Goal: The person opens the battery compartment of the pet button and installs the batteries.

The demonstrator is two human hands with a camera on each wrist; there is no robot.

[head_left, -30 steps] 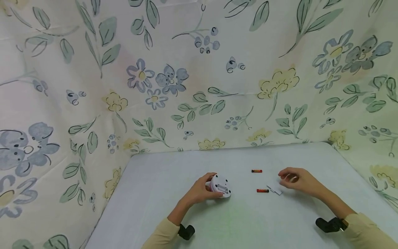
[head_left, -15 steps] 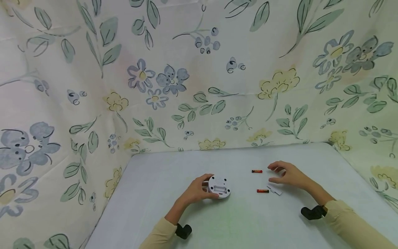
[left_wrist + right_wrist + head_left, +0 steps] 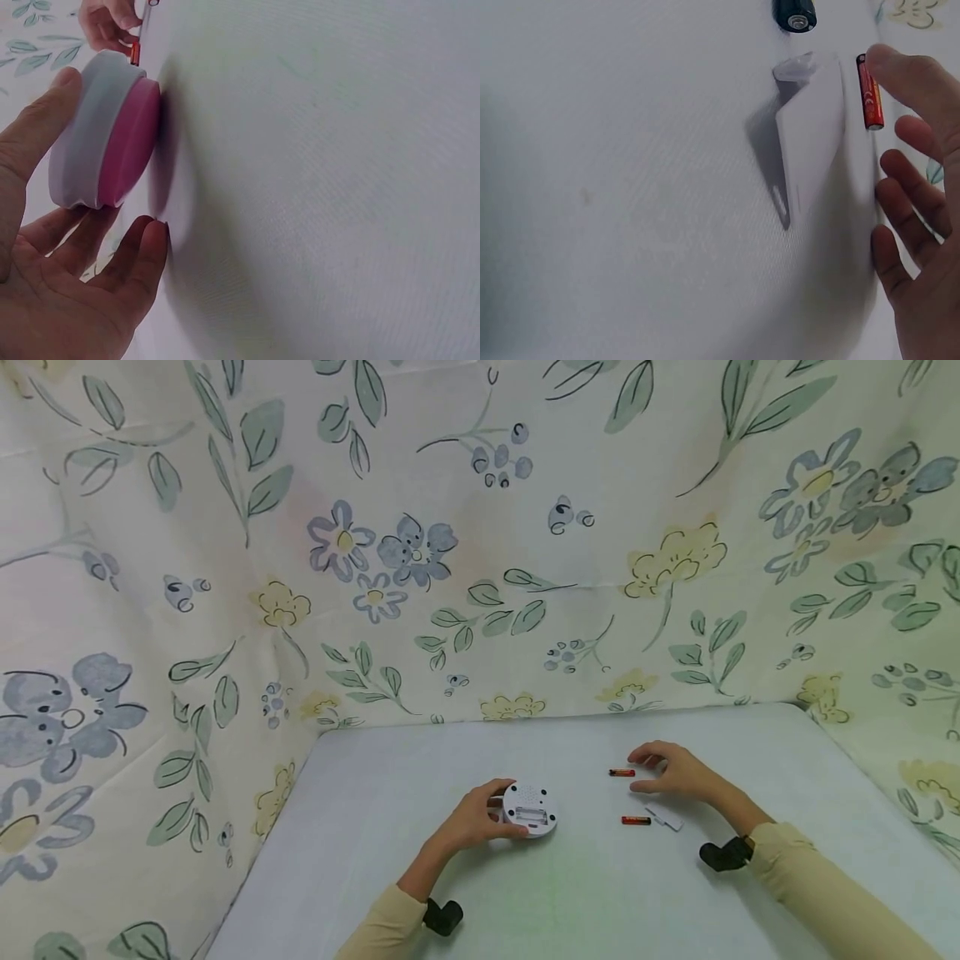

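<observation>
My left hand [image 3: 474, 817] grips a round white device [image 3: 534, 797] by its rim, between thumb and fingers. Its underside, with dark feet and a bare battery compartment, faces up toward the head view; the left wrist view shows a pink layer [image 3: 135, 142] beneath the white one. My right hand [image 3: 667, 770], fingers apart and loosely bent, hovers at the far red-and-black battery [image 3: 622, 772]. In the right wrist view the thumb tip overlaps that battery [image 3: 871, 97]; whether they touch I cannot tell. A second battery [image 3: 636, 821] lies nearer.
A small white plastic cover [image 3: 669, 819] lies tilted on the white table [image 3: 570, 902], just right of the nearer battery. Floral cloth [image 3: 480, 543] hangs behind the table and along its sides. Black cameras [image 3: 444, 917] sit on both wrists.
My right hand has moved left, from right of the white cover to the far battery, its fingers spreading. The left hand has turned the device slightly, so its underside faces the head view more fully.
</observation>
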